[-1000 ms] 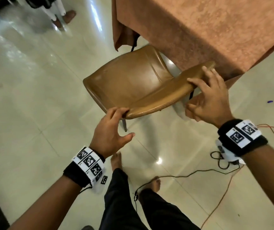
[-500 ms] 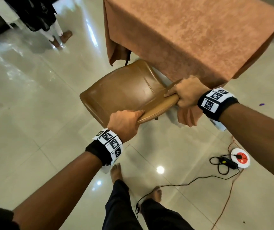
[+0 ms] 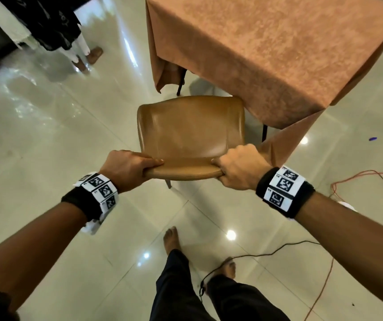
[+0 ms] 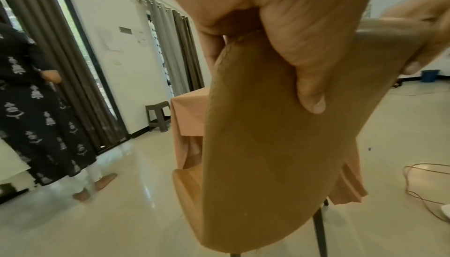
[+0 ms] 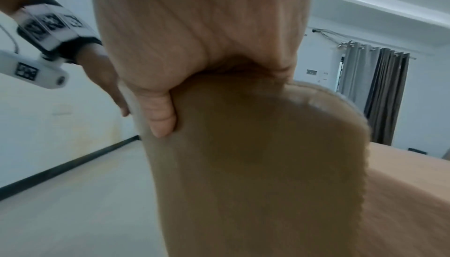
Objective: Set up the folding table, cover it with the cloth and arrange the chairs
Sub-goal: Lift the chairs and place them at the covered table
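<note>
Item, left: my left hand (image 3: 125, 169), fingers curled over the top edge of the backrest at its left end, thumb lying along the front face; the wrist view shows fingertips (image 4: 314, 103) pressed into the padded rear. Item, centre: the chair (image 3: 190, 133), tan, padded, seat stretching away from my fingers toward the table (image 3: 264, 130), its far right corner just at the hanging cloth (image 3: 278, 52) (whether it touches I cannot tell). One rear leg shows below my fingers; the front legs are hidden under the seat. Item, right: my right hand (image 3: 239, 169), clenched round the right end of the same edge, thumb (image 5: 161, 114) tucked against the back panel. Handling note, as I judge it: the table stands covered, so the step is seating this chair squarely at its near side. Both grips should stay level so the seat goes in straight, not skewed. Push low and slow past my fingers so the seat corner does not drag the cloth's drooping corner, just beyond my right knuckles. Item, far right: cables (image 3: 359, 179) on the floor, beyond my right wrist; keep my feet and the legs off them.
</note>
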A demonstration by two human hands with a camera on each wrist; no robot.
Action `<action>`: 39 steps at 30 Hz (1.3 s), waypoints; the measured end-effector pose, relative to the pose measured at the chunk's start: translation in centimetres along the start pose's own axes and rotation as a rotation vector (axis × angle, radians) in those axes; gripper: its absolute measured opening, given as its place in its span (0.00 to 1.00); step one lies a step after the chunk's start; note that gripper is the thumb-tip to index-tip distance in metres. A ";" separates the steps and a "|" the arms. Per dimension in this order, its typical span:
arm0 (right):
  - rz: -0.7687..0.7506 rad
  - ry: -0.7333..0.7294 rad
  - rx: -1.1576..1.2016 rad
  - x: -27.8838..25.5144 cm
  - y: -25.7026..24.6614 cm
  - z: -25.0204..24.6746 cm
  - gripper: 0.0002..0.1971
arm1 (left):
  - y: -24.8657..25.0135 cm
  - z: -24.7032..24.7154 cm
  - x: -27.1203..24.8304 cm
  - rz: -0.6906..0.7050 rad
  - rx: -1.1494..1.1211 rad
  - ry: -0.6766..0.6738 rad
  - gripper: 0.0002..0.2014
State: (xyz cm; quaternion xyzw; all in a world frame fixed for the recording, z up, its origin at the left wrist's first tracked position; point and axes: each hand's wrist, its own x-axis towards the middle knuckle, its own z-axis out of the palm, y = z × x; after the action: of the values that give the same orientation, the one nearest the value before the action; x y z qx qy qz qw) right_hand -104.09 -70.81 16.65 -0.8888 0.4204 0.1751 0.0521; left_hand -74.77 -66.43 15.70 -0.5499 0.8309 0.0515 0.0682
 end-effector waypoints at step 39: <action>0.484 0.313 0.478 19.1 -9.7 -4.3 0.29 | -24.0 -3.5 17.1 -0.679 -1.393 -0.033 0.53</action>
State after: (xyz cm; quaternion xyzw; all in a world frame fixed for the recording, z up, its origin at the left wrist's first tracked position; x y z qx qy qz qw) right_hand -84.35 -79.55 13.36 -0.7423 0.6503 -0.0587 0.1504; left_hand -59.50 -91.85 15.97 -0.6895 0.3918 0.5464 -0.2691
